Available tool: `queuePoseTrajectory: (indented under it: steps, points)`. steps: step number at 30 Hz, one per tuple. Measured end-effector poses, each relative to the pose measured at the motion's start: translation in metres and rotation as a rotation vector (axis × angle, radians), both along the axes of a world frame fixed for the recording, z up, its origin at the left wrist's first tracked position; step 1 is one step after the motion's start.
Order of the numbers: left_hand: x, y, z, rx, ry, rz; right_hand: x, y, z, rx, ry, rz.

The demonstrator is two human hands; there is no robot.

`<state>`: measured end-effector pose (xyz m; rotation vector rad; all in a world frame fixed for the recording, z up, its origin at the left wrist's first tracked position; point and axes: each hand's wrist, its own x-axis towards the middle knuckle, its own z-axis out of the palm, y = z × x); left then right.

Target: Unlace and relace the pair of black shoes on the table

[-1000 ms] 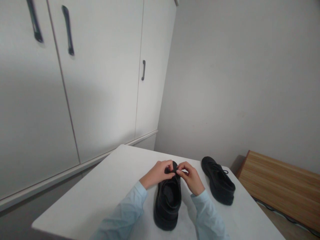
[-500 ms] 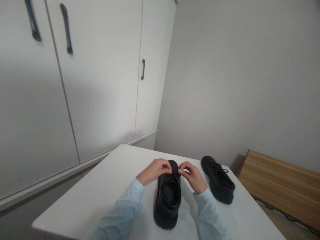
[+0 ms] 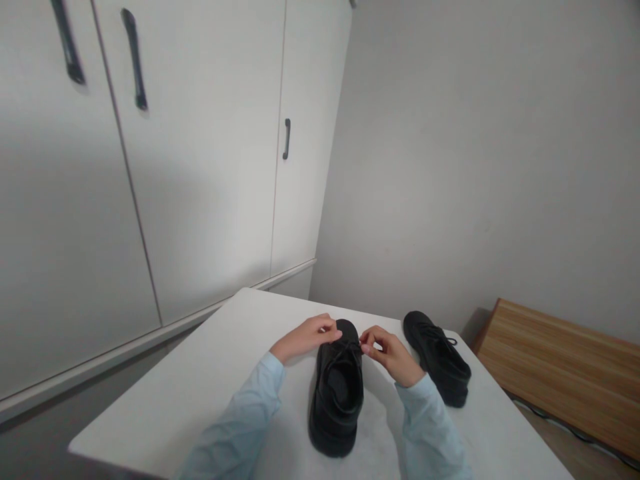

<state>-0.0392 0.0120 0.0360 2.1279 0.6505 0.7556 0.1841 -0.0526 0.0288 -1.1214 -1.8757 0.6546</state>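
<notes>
A black lace-up shoe stands on the white table in front of me, its toe pointing away and its opening towards me. My left hand is at the left of the toe, thumb and fingertips pinched at the shoelace. On the other side, my right hand pinches the black shoelace between thumb and forefinger. The lace is dark against the dark upper, so its loops are hard to make out. A matching black shoe, its lace tied in a bow, rests to the right of my right hand.
The white table has its far edge near a grey wall. White cupboard doors with dark handles rise on the left. To the right of the table is a wooden board or low bench, with a cable below it.
My hands have drawn slightly apart, the right one moving right and the left one a little left. More of the lacing shows between them. Both shoes stay in place.
</notes>
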Motion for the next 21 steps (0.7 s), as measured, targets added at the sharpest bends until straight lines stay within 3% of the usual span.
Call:
queuePoseTrajectory:
  steps: [3,13,16,19,21]
  points:
    - [0.005,-0.003,0.002,-0.080,-0.119,-0.030,-0.001,-0.001,0.002,0.006,-0.005,0.012]
    - [0.021,-0.011,-0.003,-0.134,-0.357,0.073,-0.006,-0.001,0.004,-0.038,0.054,0.021]
    - [0.022,-0.011,-0.004,-0.331,-0.535,-0.008,-0.003,-0.001,0.004,-0.057,0.092,0.045]
    - [0.023,-0.013,-0.006,-0.617,-0.707,-0.113,0.000,-0.003,0.006,-0.167,0.218,0.096]
    - [0.022,-0.013,-0.005,-0.722,-0.795,-0.134,0.002,-0.005,0.008,-0.225,0.285,0.117]
